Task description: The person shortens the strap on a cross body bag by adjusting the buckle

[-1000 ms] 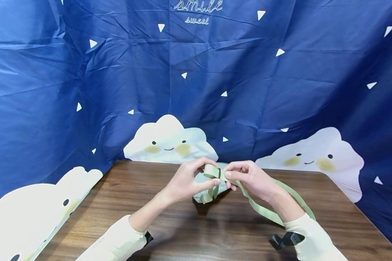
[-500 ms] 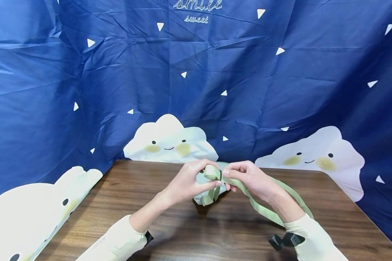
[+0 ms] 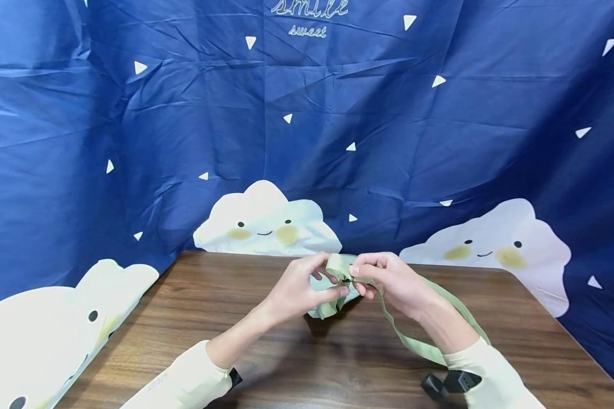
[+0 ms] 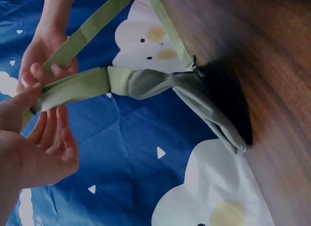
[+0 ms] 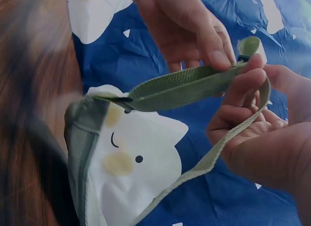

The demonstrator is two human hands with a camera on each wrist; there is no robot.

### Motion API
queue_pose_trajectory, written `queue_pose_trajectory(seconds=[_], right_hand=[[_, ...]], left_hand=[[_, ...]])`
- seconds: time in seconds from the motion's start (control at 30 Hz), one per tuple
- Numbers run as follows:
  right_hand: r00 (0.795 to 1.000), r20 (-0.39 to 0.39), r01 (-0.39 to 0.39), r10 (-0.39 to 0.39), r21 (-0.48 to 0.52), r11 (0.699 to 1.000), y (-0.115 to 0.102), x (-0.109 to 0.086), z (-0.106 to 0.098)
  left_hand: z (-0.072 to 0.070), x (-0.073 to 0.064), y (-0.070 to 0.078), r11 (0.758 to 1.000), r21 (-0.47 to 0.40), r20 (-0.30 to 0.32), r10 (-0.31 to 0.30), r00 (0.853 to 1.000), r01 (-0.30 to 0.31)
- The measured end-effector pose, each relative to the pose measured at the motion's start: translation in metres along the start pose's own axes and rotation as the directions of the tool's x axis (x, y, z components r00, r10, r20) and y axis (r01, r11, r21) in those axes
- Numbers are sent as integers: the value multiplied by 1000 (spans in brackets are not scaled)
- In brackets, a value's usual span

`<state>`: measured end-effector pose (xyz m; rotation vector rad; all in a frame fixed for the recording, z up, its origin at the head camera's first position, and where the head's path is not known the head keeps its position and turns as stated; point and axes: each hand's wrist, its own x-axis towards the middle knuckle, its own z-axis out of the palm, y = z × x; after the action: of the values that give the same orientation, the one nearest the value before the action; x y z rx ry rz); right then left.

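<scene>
The left hand [image 3: 299, 287] and right hand [image 3: 399, 284] pinch a green webbing strap [image 5: 189, 94] beside its slider [image 5: 243, 58]; a grey-green bag [image 5: 81, 138] rests near the worktop's [image 3: 266, 363] far edge.

The strap [image 5: 187, 91] is matt, ribbed woven webbing; the pouch [image 5: 87, 119], smooth cloth; the tabletop [image 3: 286, 363], satiny wood grain; the far backdrop [image 3: 312, 147], creased, slightly glossy cloth

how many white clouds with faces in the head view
3: left cloud, beside the table; middle cloud, beyond the bag; right cloud, at the far-right corner. Others may be hidden.
</scene>
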<state>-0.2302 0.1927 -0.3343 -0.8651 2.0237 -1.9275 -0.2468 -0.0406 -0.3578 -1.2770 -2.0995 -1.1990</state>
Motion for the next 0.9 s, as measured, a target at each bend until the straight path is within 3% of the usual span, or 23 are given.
queue_pose_trajectory(seconds=[0.17, 0.3, 0.57, 0.8, 0.9], right_hand=[[998, -32, 56, -53, 128, 990, -8, 0, -1], [994, -45, 108, -100, 249, 963, -14, -1, -5], [972, -12, 209, -233, 489, 847, -19, 1, -13], [974, -27, 201, -226, 567, 799, -23, -2, -21], [974, -30, 202, -224, 563, 801, -24, -2, -21]], left_hand=[[0, 3, -1, 1000, -10, 12, -14, 1000, 14], [0, 4, -3, 1000, -11, 29, -17, 999, 17], [0, 5, -8, 999, -3, 37, -31, 999, 32], [0, 5, -12, 1000, 13, 35, -26, 999, 25], [0, 6, -13, 999, 25, 40, -21, 999, 20]])
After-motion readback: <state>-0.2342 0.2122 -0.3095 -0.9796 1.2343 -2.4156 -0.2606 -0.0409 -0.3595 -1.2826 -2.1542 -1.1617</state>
